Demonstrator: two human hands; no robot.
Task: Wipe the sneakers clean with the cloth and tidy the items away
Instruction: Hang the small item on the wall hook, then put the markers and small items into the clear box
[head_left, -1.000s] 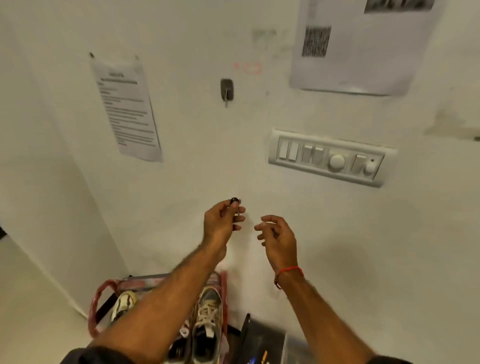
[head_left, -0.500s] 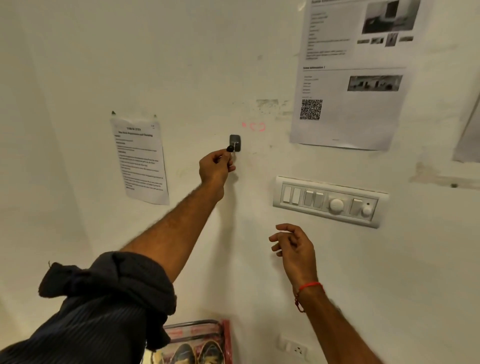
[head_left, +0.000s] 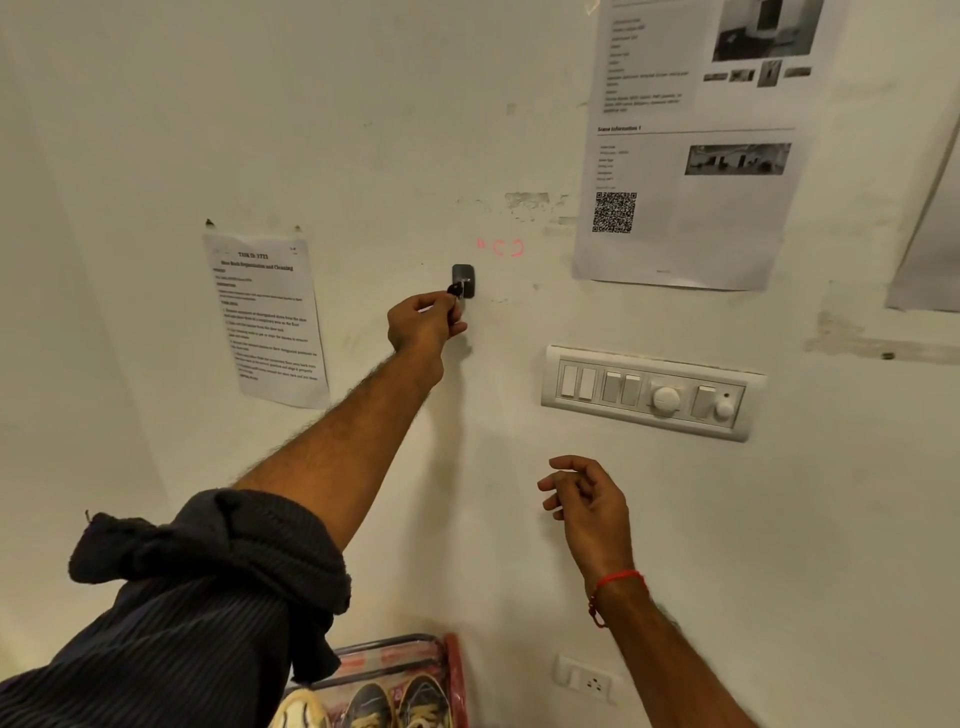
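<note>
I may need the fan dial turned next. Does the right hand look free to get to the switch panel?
Probably yes: the right hand hangs empty below the switch panel, with only bare wall between them.

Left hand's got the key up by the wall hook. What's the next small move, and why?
Probably ease the key the last bit onto the hook, then let go. The left hand pinches the black-headed key right against the small grey hook on the wall, but whether it already hangs there can't be told. The right hand hangs loose and empty below the switch panel, so nothing else needs handling.
</note>
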